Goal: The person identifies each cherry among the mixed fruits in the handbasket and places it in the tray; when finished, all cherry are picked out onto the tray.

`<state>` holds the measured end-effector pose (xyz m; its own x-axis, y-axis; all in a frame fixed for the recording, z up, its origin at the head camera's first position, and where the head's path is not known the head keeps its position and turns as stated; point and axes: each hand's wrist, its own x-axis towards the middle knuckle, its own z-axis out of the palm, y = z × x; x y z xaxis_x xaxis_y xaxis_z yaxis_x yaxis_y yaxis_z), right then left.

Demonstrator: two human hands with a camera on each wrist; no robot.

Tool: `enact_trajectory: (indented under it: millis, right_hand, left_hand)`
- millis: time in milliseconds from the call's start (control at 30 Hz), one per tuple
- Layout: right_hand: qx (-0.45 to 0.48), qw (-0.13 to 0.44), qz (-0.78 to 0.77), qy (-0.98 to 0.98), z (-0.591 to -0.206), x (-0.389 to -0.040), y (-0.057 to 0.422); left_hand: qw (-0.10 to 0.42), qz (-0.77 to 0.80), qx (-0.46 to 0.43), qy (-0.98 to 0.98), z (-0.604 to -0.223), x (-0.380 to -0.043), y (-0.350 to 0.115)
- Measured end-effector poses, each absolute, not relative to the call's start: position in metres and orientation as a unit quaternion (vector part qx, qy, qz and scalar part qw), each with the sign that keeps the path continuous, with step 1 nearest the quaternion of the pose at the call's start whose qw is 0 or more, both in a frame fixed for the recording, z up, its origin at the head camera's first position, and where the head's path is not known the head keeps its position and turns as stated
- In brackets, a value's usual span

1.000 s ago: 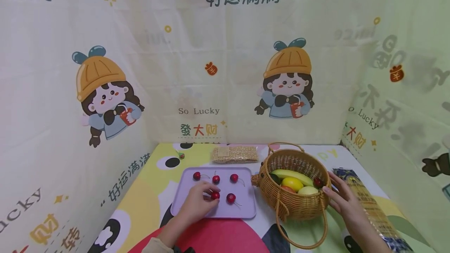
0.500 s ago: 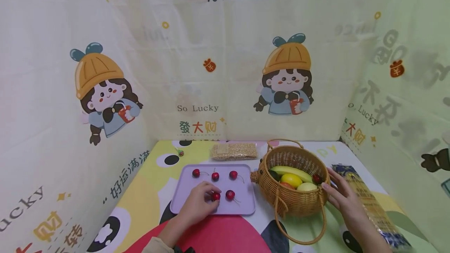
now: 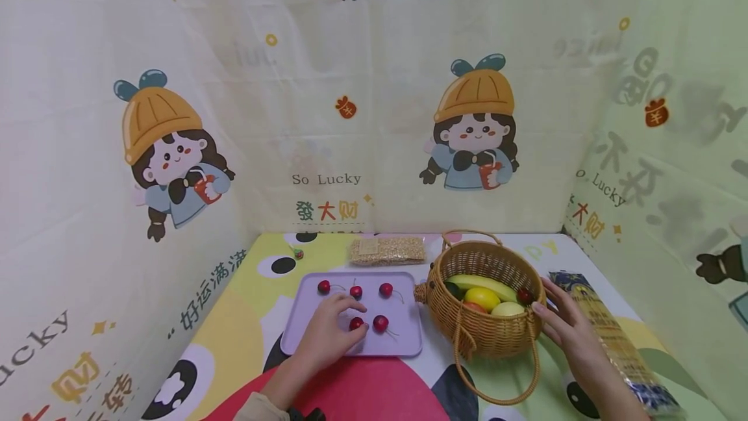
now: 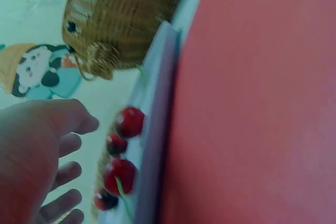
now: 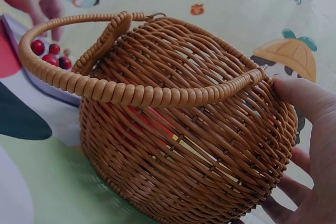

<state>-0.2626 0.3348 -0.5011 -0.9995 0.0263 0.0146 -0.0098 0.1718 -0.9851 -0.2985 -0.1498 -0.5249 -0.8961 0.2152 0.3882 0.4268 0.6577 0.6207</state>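
On the lilac tray [image 3: 403, 345] lie several dark red cherries with stems. My left hand [image 3: 327, 335] is over the tray's near side, thumb and fingers spread apart around one cherry [image 3: 356, 323]. The left wrist view shows the thumb [image 4: 79, 116] apart from the cherries. Right of the tray stands a wicker basket [image 3: 497, 336] with a banana [image 3: 482, 286], a lemon [image 3: 481, 299], a pale green round fruit [image 3: 507, 308] and a cherry [image 3: 524, 295] inside. My right hand [image 3: 575, 333] rests against the basket's right side, thumb at the rim and fingers on the outer wall.
A clear bag of grains [image 3: 388, 251] lies behind the tray. To the right of the basket is a long gold and blue packet [image 3: 613, 340]. The basket's loop handle [image 3: 508, 401] hangs toward the front. Printed cloth walls enclose the table.
My left thumb and fingers have spread wider around the near cherry, which stays on the tray. The right hand keeps its place on the basket. The head view has shifted slightly.
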Motion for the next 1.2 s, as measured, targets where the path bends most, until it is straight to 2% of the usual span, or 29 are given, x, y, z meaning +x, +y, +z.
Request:
enact_trajectory:
  millis: [167, 433, 600, 733, 933, 1067, 1200]
  right_hand:
    - [-0.006, 0.015, 0.644, -0.765, -0.501, -0.264, 0.334]
    - [0.001, 0.016, 0.644, -0.765, -0.502, -0.262, 0.335]
    - [0.0, 0.019, 0.648, -0.761, -0.502, -0.262, 0.336]
    - [0.002, 0.022, 0.652, -0.758, -0.502, -0.262, 0.336]
    - [-0.008, 0.013, 0.652, -0.758, -0.502, -0.263, 0.334]
    - [-0.013, 0.008, 0.654, -0.756, -0.502, -0.264, 0.335]
    - [-0.01, 0.008, 0.655, -0.756, -0.503, -0.263, 0.336]
  left_hand:
    - [0.145, -0.404, -0.21, -0.878, -0.502, -0.292, -0.131]
    - [0.088, -0.44, -0.314, -0.837, -0.461, -0.269, -0.08]
    - [0.063, -0.463, -0.368, -0.804, -0.431, -0.269, -0.042]
    - [0.025, -0.467, -0.399, -0.789, -0.406, -0.288, -0.011]
    - [-0.059, -0.401, -0.435, -0.804, -0.376, -0.336, 0.03]
    - [-0.112, -0.331, -0.436, -0.83, -0.363, -0.367, 0.057]
    - [-0.185, -0.278, -0.415, -0.846, -0.359, -0.387, 0.084]
